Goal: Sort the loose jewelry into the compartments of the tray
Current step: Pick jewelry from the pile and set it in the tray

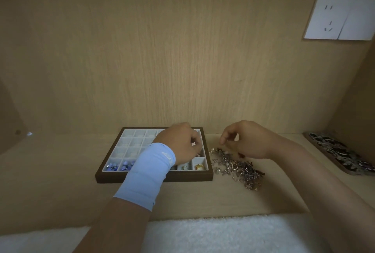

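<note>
Grip, left hand (181,143): curling its fingers over the right-hand column of the tray; the fingertips are hiding whatever they may be pinching, so I cannot tell if it is holding anything.
Grip, right hand (244,141): hovering just above the pile with thumb and forefinger drawn close together, possibly pinching a fine piece; too small to tell.
White fleecy cloth (213,234): lying along the bottom edge of the frame, with both forearms crossing above it.
Light blue sleeve (148,175): covering the left wrist and forearm, crossing over the tray's front rim at lower centre.
Tray (182,178): sitting on the pale wooden shelf (50,181) at lower centre, a brown frame around white square compartments.
Front row: blue beads (119,166) are lying in the two leftmost compartments, a gold piece (199,166) in the rightmost.
Loose jewelry (237,166): lying in a tangled pile on the shelf just right of the tray, under the right hand.
Patterned flat case (341,154): lying at the right edge of the frame, well apart from the pile.
White wall socket (341,18): sitting on the wooden back panel, upper right of the frame.
</note>
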Available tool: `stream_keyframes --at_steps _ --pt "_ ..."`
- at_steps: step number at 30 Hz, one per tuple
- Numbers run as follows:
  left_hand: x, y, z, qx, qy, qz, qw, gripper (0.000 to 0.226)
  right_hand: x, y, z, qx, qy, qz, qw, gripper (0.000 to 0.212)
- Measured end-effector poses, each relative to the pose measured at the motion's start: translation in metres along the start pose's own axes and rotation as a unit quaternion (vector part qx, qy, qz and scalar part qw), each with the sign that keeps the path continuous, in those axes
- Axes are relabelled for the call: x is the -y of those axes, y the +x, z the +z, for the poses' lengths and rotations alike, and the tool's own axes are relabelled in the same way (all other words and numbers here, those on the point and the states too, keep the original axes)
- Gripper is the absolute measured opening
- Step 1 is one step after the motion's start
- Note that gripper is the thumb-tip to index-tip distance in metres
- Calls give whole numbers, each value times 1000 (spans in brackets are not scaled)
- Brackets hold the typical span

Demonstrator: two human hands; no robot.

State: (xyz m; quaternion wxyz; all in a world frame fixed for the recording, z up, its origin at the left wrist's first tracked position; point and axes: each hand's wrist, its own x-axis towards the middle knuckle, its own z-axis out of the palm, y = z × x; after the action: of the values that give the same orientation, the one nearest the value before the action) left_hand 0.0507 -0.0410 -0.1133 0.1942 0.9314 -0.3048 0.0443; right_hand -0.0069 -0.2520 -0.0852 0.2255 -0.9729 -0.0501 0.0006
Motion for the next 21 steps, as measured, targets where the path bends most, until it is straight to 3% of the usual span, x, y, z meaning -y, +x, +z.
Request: stream_keyframes --at_steps 5,15,19,21 --pt "-35 0 16 -1 -81 58 995 9 -13 -8 -8 68 -23 -1 997 13" --pt "-41 1 41 -13 -21 101 995 7 -8 -7 2 81 -128 10 988 13" --pt "-41 1 41 -12 -63 87 994 3 -11 -8 -2 80 -58 11 995 4" --pt "-40 2 37 -14 -86 67 994 3 -11 -8 -5 54 -11 5 998 9"
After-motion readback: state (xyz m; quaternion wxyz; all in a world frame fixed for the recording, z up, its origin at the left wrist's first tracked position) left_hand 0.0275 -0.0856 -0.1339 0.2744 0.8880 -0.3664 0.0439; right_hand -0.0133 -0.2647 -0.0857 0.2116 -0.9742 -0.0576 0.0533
